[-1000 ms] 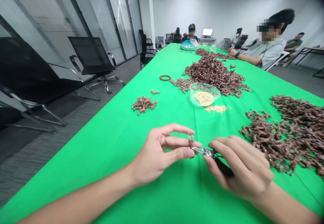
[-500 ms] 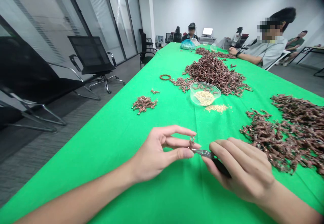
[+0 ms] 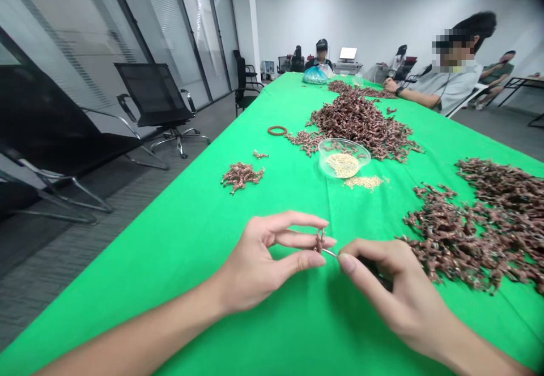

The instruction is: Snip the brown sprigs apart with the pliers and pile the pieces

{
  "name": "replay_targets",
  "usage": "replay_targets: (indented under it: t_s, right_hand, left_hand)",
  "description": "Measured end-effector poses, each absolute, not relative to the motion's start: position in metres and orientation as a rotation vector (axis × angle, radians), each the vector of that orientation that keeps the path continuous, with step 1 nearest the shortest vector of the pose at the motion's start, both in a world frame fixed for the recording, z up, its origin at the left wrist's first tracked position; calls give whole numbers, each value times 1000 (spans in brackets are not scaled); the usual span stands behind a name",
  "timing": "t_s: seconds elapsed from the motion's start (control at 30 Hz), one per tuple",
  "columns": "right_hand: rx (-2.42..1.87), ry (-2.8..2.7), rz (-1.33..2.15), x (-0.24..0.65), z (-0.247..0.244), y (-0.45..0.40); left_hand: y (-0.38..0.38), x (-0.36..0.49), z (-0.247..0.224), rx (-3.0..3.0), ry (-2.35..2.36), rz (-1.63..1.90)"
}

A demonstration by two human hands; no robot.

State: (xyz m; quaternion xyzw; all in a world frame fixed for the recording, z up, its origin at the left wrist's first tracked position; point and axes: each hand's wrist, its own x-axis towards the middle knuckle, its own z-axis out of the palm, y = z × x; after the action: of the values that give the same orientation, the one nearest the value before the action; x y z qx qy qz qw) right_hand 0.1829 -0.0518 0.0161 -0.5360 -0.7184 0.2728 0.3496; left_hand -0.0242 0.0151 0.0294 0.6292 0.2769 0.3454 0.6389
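My left hand (image 3: 274, 257) pinches a small copper-brown figurine (image 3: 318, 241) between thumb and fingers; its exact shape is too small to make out. My right hand (image 3: 395, 291) is closed round a black-handled tool (image 3: 330, 253) with a slim metal tip. That tip meets the lower right side of the figurine, and most of the handle is hidden in my palm. Left of centre lies a small heap of similar brown figurines (image 3: 242, 176), with a single figurine (image 3: 260, 154) just behind it. To the right spreads a larger pile of figurines (image 3: 471, 234).
On the green cloth (image 3: 187, 251) stands a clear plastic bowl (image 3: 344, 157) with small pale-gold bits, some spilled (image 3: 364, 182) beside it. Behind are a big figurine heap (image 3: 361, 121), a brown beaded ring (image 3: 277, 130) and a blue bag (image 3: 314, 75). A co-worker (image 3: 457, 81) sits at right.
My right hand has rolled over, its thumb now on top near the tool's tip, and the tool has turned with it. My left hand keeps the figurine almost in place.
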Motion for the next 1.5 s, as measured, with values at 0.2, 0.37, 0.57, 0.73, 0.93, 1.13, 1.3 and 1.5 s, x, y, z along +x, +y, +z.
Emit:
replay_targets:
  t_s: [0.2, 0.37, 0.57, 0.73, 0.93, 1.13, 1.3, 1.5]
  right_hand:
    - [-1420, -1709, 966, 184, 13, -50]
    - [-1420, -1672, 939, 186, 10, -49]
    - [-1386, -1712, 832, 183, 9, -51]
    - [-1391, -1733, 748, 181, 7, -51]
    - [-1388, -1784, 600, 181, 9, -50]
    - [-1367, -1826, 539, 182, 8, -51]
    - [-1391, -1830, 569, 181, 7, -52]
    - [-1390, -1788, 749, 180, 9, -53]
  left_hand:
    - [16, -24, 27, 1399, 658, 800]
    - [20, -25, 26, 1326, 667, 832]
    - [20, -26, 26, 1312, 666, 819]
    - [18, -25, 27, 1330, 679, 799]
    - [18, -25, 27, 1309, 670, 780]
    - [17, -24, 27, 1320, 671, 765]
    - [16, -24, 27, 1329, 667, 753]
    - [16, -24, 26, 1349, 682, 757]
